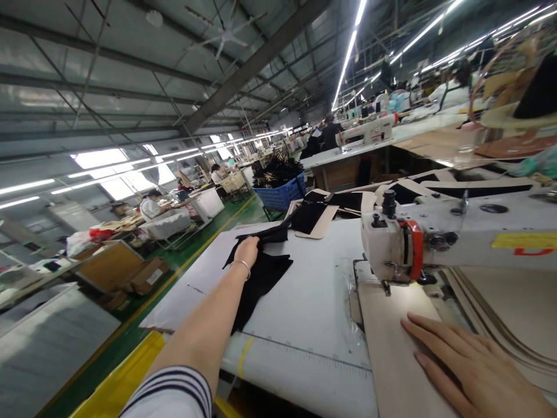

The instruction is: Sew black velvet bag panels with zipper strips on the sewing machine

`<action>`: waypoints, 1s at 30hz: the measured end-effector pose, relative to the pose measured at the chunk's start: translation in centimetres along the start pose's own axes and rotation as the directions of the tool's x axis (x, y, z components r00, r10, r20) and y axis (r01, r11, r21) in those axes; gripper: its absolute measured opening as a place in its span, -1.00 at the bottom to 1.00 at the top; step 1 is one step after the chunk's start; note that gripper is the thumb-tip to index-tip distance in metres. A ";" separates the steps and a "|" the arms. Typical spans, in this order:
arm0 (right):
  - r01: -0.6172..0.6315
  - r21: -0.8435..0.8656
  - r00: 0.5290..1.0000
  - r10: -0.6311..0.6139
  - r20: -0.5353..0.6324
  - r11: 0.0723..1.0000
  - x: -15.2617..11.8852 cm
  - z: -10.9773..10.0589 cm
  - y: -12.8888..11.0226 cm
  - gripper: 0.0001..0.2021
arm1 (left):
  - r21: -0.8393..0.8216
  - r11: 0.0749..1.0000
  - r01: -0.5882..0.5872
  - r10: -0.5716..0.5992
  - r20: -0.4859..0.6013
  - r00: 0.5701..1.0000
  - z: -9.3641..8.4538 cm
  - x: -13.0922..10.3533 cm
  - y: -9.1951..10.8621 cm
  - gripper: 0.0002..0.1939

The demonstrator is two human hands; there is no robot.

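My left hand (247, 251) reaches far out over the white table, fingers closed on a piece of black fabric (260, 287). Part of that fabric lies on the table under my wrist, and its upper end runs toward a beige-and-black piece (317, 219) at the back. On the right, my right hand (470, 360) lies flat with fingers stretched out on a beige panel (387, 348). The panel passes beneath the head of a sewing machine (391, 244), whose lamp lights the spot at the needle.
Beige sheets (505, 313) are stacked right of the machine. A blue crate (282, 194) full of dark pieces stands behind the table. More beige-and-black pieces (409, 191) lie behind the machine. Below left is a yellow surface (126, 371). Other people work at far tables.
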State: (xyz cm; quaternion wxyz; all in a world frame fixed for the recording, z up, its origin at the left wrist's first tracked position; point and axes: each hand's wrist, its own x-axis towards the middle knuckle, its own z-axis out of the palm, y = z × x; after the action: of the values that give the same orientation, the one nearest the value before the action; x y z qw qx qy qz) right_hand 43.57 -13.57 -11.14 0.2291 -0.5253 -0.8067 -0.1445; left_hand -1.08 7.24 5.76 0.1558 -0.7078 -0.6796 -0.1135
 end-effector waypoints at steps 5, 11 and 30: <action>-0.042 0.029 0.999 0.041 0.021 0.999 0.3 -0.7 -0.5 -0.43 | -0.088 0.992 -0.091 0.030 -0.536 0.844 -8.7 -0.1 -2.3 -0.82; -0.042 0.075 0.996 0.036 0.077 0.996 1.8 -1.9 -0.7 -0.54 | -0.002 0.645 -0.764 0.646 -0.533 0.547 -10.6 -5.7 4.9 -0.86; -0.014 0.068 1.000 0.013 0.010 0.998 2.4 -1.4 -0.5 -0.58 | -0.028 0.994 0.110 -0.105 0.156 0.982 4.8 -2.7 0.7 -0.61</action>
State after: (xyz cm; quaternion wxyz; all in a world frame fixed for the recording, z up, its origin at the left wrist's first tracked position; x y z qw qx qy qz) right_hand 42.62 -12.54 -8.68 0.2438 -0.5234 -0.8086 -0.1127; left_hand -0.78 6.54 0.30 0.0836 -0.6794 -0.7247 -0.0790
